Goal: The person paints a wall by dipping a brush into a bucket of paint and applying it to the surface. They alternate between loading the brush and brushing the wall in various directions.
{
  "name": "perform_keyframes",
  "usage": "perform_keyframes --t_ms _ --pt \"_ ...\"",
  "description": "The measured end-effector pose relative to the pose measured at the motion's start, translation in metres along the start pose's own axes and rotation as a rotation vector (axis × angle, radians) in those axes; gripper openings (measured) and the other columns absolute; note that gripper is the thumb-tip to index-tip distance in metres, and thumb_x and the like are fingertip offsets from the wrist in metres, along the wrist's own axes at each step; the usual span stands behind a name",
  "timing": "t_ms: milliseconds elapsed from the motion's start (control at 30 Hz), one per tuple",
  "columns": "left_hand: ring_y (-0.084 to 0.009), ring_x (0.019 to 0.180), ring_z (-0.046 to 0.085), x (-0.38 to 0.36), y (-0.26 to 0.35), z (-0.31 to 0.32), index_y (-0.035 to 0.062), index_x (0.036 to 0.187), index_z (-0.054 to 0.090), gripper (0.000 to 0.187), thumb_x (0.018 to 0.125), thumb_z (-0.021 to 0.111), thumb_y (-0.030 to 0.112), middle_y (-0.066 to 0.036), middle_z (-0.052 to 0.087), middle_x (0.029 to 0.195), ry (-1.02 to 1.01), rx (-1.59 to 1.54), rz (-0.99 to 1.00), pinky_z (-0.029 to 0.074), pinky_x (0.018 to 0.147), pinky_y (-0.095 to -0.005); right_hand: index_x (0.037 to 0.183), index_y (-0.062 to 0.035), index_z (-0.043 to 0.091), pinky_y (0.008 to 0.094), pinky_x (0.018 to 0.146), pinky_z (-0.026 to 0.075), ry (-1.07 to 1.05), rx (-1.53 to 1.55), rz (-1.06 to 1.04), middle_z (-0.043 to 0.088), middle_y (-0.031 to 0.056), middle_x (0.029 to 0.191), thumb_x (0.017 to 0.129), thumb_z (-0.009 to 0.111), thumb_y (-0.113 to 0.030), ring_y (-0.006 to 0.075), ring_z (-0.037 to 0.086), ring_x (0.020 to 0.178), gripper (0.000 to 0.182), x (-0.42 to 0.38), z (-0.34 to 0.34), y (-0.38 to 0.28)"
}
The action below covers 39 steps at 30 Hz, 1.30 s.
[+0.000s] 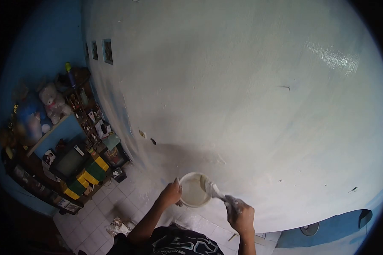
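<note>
Apparently loading or wiping brush (213, 189) at right rim of bucket (193, 173). Gripping bucket's left edge with curled left hand (172, 194); clasping handle, right of bucket, with tightly wrapped right hand (241, 213). Seemingly calling for shedding drips before lifting toward wall (242, 106) beyond bucket.
</note>
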<state>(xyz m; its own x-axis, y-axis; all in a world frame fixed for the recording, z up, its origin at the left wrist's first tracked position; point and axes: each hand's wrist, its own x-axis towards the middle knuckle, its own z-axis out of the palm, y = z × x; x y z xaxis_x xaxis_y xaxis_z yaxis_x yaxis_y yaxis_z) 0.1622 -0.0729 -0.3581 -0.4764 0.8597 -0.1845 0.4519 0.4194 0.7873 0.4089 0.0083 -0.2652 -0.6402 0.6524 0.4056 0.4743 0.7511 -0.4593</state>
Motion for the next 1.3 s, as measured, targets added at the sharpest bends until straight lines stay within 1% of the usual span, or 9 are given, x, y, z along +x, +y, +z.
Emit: perform_keyframes --t_ms 267,400,533,600,700,767,833,900,1300 --pt "-0.0427 0.094 0.057 0.026 0.006 -0.068 -0.0086 0.105 0.045 0.032 0.091 0.04 0.019 -0.031 0.058 0.097 0.046 0.278 0.174 0.045 0.084 -0.046 0.106 -0.0126 0.062 0.0356 0.051 0.046 -0.015 -0.08 -0.303 0.056 0.0078 0.069 0.076 0.062 -0.011 0.0264 0.057 0.058 0.03 0.063 -0.064 -0.026" --pt "-0.0418 0.096 0.057 0.056 0.028 -0.128 -0.0081 0.11 0.045 0.035 0.093 0.04 0.022 -0.03 0.059 0.097 -0.053 0.236 0.235 0.044 0.086 -0.0451 0.093 -0.0071 0.066 0.0306 0.057 0.05 0.004 0.067 -0.435 0.066 0.01 0.085 0.07 0.063 0.002 0.0222 0.063 0.066 0.025 0.119 -0.112 -0.061" --pt "-0.031 0.069 0.066 0.055 0.109 -0.212 -0.0088 0.114 0.038 0.032 0.096 0.034 0.017 -0.025 0.062 0.084 -0.242 0.022 0.084 0.056 0.063 -0.0401 0.088 -0.0014 0.065 0.0274 0.056 0.049 -0.132 0.2 -0.383 0.067 0.0079 0.083 0.07 0.055 0.012 0.0135 0.062 0.065 0.025 0.185 -0.167 -0.104" --pt "-0.0296 0.057 0.065 0.071 0.132 -0.246 -0.0099 0.115 0.034 0.031 0.096 0.031 0.014 -0.026 0.061 0.078 -0.302 0.033 0.134 0.058 0.053 -0.0388 0.088 -0.0012 0.066 0.0264 0.056 0.048 -0.165 0.113 -0.353 0.067 0.0068 0.082 0.071 0.055 0.011 0.0128 0.061 0.065 0.023 0.217 -0.192 -0.128" --pt "-0.0327 0.058 0.065 0.076 0.176 -0.283 -0.0107 0.115 0.031 0.031 0.095 0.031 0.013 -0.028 0.06 0.076 -0.251 0.13 0.17 0.059 0.053 -0.0412 0.09 -0.0018 0.065 0.0262 0.055 0.047 -0.138 -0.071 -0.249 0.066 0.0073 0.077 0.075 0.058 0.005 0.0127 0.06 0.064 0.018 0.253 -0.217 -0.169" --pt "-0.0284 0.055 0.064 0.086 0.192 -0.297 -0.0061 0.12 0.035 0.032 0.095 0.033 0.015 -0.023 0.061 0.078 -0.277 0.147 0.193 0.058 0.052 -0.0381 0.09 -0.0019 0.066 0.0256 0.052 0.045 -0.008 -0.122 -0.317 0.065 0.007 0.071 0.077 0.06 -0.001 0.0109 0.056 0.06 0.013 0.287 -0.229 -0.164" --pt "-0.026 0.053 0.063 0.096 0.208 -0.308 -0.0037 0.122 0.037 0.033 0.095 0.034 0.016 -0.021 0.062 0.08 -0.312 0.173 0.226 0.057 0.052 -0.037 0.092 0.0023 0.064 0.0222 0.047 0.043 0.16 -0.246 -0.262 0.067 0.0109 0.078 0.078 0.059 0.004 0.0095 0.057 0.056 0.015 0.288 -0.236 -0.201" --pt "-0.0256 0.052 0.063 0.104 0.222 -0.317 -0.0034 0.121 0.038 0.033 0.095 0.034 0.016 -0.021 0.062 0.08 -0.354 0.209 0.266 0.057 0.053 -0.0376 0.088 -0.0017 0.067 0.0226 0.044 0.041 0.064 -0.499 -0.36 0.064 0.0074 0.063 0.082 0.062 -0.013 0.0079 0.047 0.042 0.014 0.31 -0.254 -0.219" --pt "-0.0256 0.051 0.063 0.128 0.286 -0.355 -0.0057 0.114 0.044 0.031 0.093 0.037 0.016 -0.019 0.061 0.07 -0.395 0.269 0.355 0.057 0.051 -0.0376 0.093 -0.0004 0.065 0.0227 0.04 0.038 0.132 -0.616 -0.344 0.058 0.0055 0.057 0.086 0.058 -0.02 0.0073 0.041 0.039 0.021 0.34 -0.285 -0.273"
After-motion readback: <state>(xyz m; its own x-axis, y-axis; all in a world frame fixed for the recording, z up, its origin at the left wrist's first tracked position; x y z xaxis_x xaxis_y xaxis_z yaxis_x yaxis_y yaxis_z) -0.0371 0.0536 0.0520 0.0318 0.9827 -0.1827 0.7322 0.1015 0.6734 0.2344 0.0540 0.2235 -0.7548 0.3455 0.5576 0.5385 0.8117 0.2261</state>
